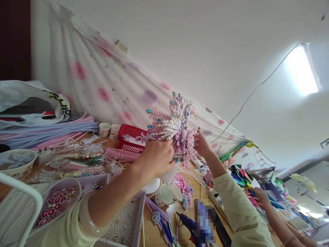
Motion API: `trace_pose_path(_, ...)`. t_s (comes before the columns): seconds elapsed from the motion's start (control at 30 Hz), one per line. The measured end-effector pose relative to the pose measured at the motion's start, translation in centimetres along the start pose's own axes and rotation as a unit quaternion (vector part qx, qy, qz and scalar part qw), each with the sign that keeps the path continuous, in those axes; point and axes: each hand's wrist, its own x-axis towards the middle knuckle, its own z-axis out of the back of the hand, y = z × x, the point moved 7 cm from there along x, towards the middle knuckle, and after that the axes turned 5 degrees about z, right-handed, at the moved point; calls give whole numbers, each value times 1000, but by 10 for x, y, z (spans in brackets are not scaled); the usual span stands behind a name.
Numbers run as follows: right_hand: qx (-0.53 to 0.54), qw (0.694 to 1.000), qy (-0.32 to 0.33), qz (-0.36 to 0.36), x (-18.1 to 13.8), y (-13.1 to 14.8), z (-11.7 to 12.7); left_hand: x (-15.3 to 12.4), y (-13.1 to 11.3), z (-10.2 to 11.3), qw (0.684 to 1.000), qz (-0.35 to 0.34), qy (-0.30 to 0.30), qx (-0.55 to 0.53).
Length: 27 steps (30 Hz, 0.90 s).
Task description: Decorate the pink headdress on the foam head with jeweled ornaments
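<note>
A crown-like headdress (177, 127) of pearl beads, teal gems and pink-purple chenille flowers is held up above the worktable. My left hand (158, 157) is closed on its lower left side, thumb and fingers bent around the edge. At its right side is my right hand (203, 144), closed on the edge, with the fingertips partly hidden behind the pink petals. Just below the headdress stand paper cups (163, 195) and a bundle of pink and lilac trimmings (181, 183).
A blue glue gun (189, 224) and scissors (172, 230) lie in front. At left are a bead tray (123, 219), a box of magenta gems (55, 204) and chenille stems (51, 132). Behind stands a red basket (131, 130). Another person's hand (262, 198) reaches in at right.
</note>
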Motion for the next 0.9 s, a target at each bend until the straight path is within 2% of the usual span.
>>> trace_pose_path(0.17, 14, 1000, -14, 12, 4, -2, 3, -2, -1, 8, 999, -19, -5, 27)
trace_pose_path(0.4, 18, 1000, -1, 7, 1, 1, 0, 5, -4, 10, 994, -64, 32, 85)
trace_pose_path(0.9, -13, 1000, 3, -18, -8, 8, -10, 5, -9, 7, 989, -69, 24, 127)
